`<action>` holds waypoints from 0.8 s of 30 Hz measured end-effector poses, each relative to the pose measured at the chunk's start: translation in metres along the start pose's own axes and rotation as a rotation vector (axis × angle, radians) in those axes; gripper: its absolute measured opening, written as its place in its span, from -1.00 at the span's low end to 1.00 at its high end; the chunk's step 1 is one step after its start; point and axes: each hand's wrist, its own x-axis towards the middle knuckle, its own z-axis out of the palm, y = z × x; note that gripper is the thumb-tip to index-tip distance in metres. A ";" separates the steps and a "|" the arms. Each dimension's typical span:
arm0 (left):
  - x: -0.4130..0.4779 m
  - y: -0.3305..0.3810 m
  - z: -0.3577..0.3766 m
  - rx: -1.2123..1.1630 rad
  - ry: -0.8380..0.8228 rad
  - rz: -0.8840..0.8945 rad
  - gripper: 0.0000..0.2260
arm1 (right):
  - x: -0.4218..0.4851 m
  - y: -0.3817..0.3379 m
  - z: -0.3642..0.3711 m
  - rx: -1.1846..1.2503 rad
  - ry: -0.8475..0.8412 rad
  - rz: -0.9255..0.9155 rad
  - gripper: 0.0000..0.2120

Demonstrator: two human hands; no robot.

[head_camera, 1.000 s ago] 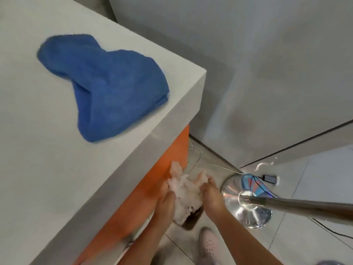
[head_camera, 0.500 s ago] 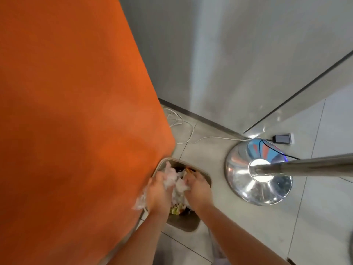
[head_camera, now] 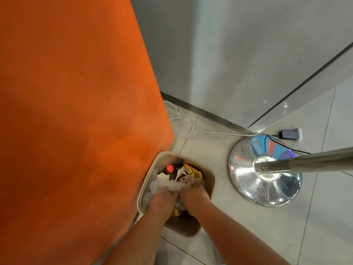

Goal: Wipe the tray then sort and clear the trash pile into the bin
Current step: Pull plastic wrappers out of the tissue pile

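Observation:
A small square bin (head_camera: 209,178) with a beige rim stands on the floor beside the orange counter side. Both my hands reach down into it. My left hand (head_camera: 162,197) and my right hand (head_camera: 193,194) press together on a crumpled wad of white tissue and plastic (head_camera: 170,183) inside the bin. Beyond my fingers lie a dark bottle with a red cap (head_camera: 169,168), yellow wrappers (head_camera: 193,171) and scraps of paper. The tray and the blue cloth are out of view.
The orange counter panel (head_camera: 76,121) fills the left half. A shiny metal stand base (head_camera: 265,180) with its pole (head_camera: 315,162) sits right of the bin. White cables (head_camera: 183,129) and a small adapter (head_camera: 289,134) lie along the grey wall.
My view dropped from the countertop with the blue cloth down to the floor. Both hands carried the white wad down and pushed it into the bin.

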 end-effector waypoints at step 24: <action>-0.309 -0.039 -0.198 -1.104 0.735 -0.320 -0.79 | -0.263 -0.003 -0.199 0.958 0.561 -0.043 -0.72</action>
